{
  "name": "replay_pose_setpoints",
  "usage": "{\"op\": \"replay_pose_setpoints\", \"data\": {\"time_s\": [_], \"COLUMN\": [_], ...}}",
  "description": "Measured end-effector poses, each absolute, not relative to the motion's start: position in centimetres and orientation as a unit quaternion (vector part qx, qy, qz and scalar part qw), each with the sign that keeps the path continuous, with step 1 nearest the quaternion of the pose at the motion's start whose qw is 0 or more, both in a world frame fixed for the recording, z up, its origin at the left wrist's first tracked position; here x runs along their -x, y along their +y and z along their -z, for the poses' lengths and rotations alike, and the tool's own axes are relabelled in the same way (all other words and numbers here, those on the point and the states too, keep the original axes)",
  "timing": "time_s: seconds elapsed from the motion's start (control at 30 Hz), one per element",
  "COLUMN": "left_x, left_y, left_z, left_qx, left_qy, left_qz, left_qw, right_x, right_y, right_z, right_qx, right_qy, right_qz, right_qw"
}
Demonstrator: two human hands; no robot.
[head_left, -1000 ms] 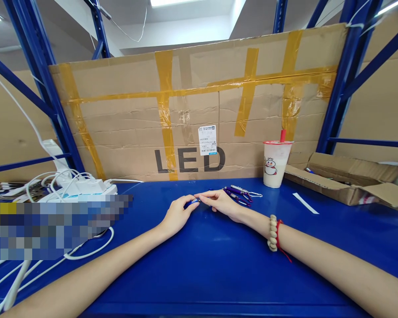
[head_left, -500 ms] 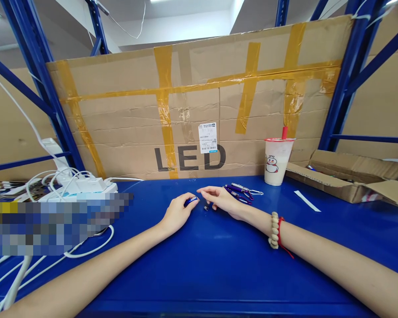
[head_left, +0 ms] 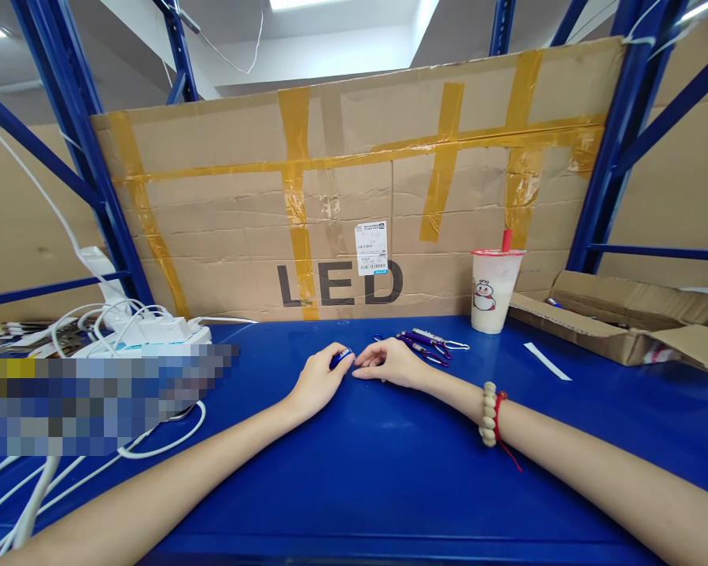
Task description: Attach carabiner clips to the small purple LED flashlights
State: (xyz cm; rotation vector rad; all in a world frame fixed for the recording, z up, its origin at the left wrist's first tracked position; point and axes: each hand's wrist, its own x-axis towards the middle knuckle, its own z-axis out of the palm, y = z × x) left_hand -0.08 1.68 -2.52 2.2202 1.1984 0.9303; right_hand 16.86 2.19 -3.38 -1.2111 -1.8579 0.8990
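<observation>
My left hand (head_left: 322, 379) is closed around a small shiny blue tube-like piece (head_left: 341, 358), whose top shows between thumb and fingers. Close by on its right, my right hand (head_left: 394, 363) has its fingers bent and its fingertips almost at the left thumb tip. Whatever the right fingertips pinch is hidden or too small to name. Behind the right hand lie several purple pen-like metal pieces with carabiner clips (head_left: 428, 342), partly covered by it. Both hands are low over the blue tabletop (head_left: 354, 472).
A milky drink cup with a red straw (head_left: 495, 295) stands at the back right, beside an open cardboard box (head_left: 595, 314) and a white strip (head_left: 546, 361). On the left are a white power strip (head_left: 147, 334) and tangled cables. A large cardboard sheet (head_left: 241, 228) forms the back.
My right hand has turned and drawn its fingers in towards the left fingertips. A small dark metal piece seen under it before is now out of sight. My left hand stays on the blue piece.
</observation>
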Motion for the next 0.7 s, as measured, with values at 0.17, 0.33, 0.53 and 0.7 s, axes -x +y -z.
{"op": "replay_pose_setpoints", "data": {"time_s": [0.17,0.33,0.53,0.7], "left_x": [0.14,0.21,0.20,0.11], "left_y": [1.59,1.67,1.70,1.65], "left_z": [2.49,2.60,2.68,2.56], "left_qx": [-0.807,-0.814,-0.819,-0.825], "left_qy": [0.432,0.419,0.421,0.424], "left_qz": [-0.336,-0.339,-0.331,-0.314], "left_qw": [0.220,0.216,0.204,0.201], "right_x": [-16.82,-16.85,-17.00,-17.23], "right_y": [2.16,2.08,2.41,2.76], "right_z": [3.63,3.43,3.35,3.59], "right_qx": [0.471,0.461,0.468,0.473], "right_qy": [-0.691,-0.636,-0.552,-0.519], "right_qz": [-0.385,-0.437,-0.487,-0.478], "right_qw": [0.391,0.438,0.489,0.528]}}
